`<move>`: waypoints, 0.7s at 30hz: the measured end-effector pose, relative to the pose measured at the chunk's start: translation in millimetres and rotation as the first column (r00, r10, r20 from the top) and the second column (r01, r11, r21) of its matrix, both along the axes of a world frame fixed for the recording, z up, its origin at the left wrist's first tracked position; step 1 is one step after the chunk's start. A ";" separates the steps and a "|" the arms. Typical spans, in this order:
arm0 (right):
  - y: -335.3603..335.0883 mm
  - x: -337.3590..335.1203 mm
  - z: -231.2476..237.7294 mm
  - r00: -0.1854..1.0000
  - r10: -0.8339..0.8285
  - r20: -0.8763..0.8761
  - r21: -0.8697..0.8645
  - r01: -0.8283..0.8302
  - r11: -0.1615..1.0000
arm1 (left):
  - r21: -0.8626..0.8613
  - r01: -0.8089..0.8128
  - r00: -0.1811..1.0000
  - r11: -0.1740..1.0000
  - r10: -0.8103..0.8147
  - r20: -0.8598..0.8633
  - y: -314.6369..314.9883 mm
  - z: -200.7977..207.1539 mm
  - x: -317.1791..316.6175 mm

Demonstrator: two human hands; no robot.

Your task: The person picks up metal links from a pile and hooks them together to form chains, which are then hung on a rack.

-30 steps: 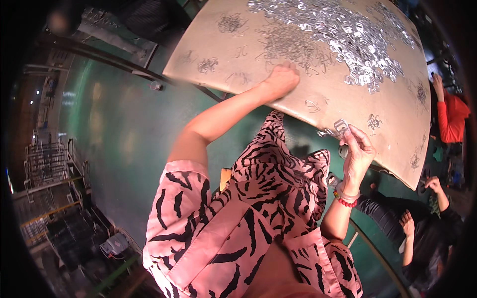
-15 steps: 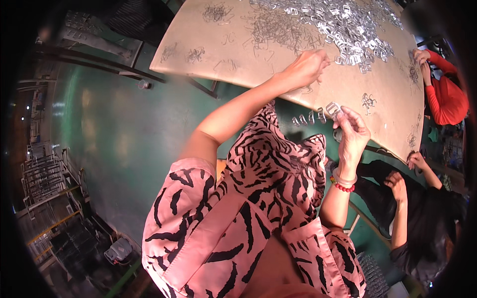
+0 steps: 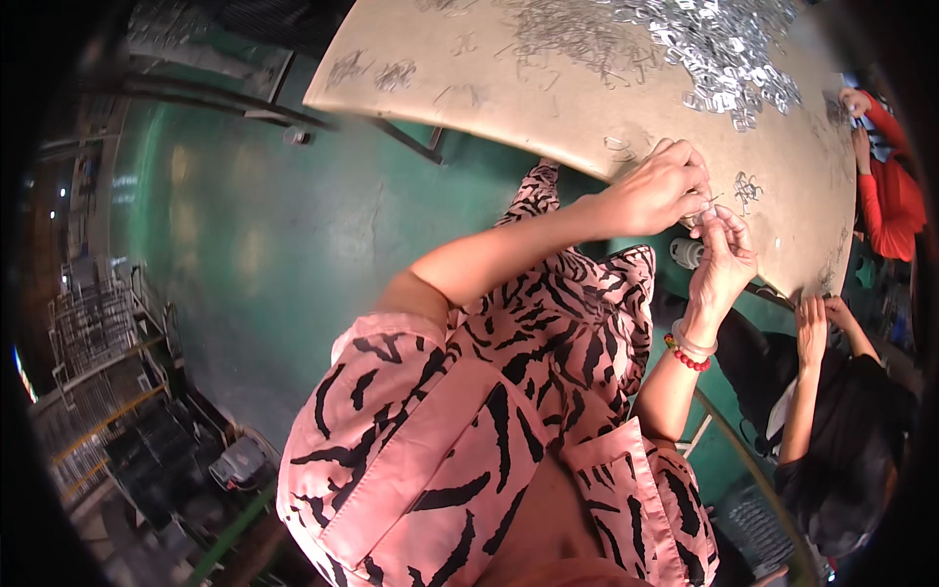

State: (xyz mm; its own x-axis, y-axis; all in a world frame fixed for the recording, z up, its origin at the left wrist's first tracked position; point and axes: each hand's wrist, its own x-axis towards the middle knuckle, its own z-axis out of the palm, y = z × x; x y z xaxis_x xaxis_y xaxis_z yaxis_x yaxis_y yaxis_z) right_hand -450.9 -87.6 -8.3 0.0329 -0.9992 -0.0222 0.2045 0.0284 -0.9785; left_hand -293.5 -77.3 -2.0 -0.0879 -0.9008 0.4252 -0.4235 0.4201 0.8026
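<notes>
Over the near edge of the table (image 3: 577, 125), my two hands meet at the fingertips. My left hand (image 3: 657, 194) reaches across from the left, its fingers pinched together and covering most of what lies between them. Just below and to the right, my right hand (image 3: 726, 256), with bracelets on its wrist, pinches a small metal buckle (image 3: 707, 208), of which only a bright bit shows. Whether a thin wire piece is in my left fingers is too small to tell. Beyond my hands, bent wire hooks (image 3: 747, 189) lie in a small cluster.
A heap of shiny metal buckles (image 3: 729, 59) and a spread of wire hooks (image 3: 572, 39) cover the far part of the table. To the right, a person in red (image 3: 888, 186) and another in black (image 3: 841, 430) work at the table edge. Metal racks (image 3: 98, 333) stand left.
My left hand has come from the table near the heap to the right hand. The strip of metal pieces that hung by my right hand is now hidden. The view has shifted slightly.
</notes>
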 end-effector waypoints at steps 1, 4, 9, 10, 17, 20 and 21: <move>-0.1 1.3 3.6 0.997 -0.021 -0.071 -0.039 0.018 0.999 | -0.004 0.011 1.000 1.000 -0.011 -0.018 -1.2 2.9 -4.2; 5.8 7.1 3.9 0.993 0.023 -0.120 -0.029 -0.027 0.999 | -0.033 -0.086 0.996 0.996 0.086 -0.013 8.1 1.5 -7.0; -1.3 4.6 25.0 0.974 0.208 -0.084 -0.042 -0.212 0.976 | 0.066 -0.006 0.996 0.998 0.012 -0.092 9.7 15.2 2.6; -9.4 -2.2 22.2 0.966 0.242 -0.091 -0.083 -0.249 0.965 | 0.050 0.017 0.996 0.999 -0.013 -0.088 9.7 16.6 3.2; -130.4 26.4 -24.7 0.654 -0.081 -0.752 -0.398 -0.352 0.847 | 0.232 0.002 0.984 0.973 0.040 -0.175 21.9 16.8 12.7; -179.0 41.6 -51.1 0.466 -0.353 -0.811 -0.571 -0.498 0.653 | 0.303 -0.026 0.985 0.952 0.076 -0.154 24.8 21.1 13.3; -190.3 38.6 -57.3 0.464 -0.359 -0.809 -0.574 -0.496 0.652 | 0.273 -0.027 0.986 0.962 0.071 -0.154 25.3 23.3 12.7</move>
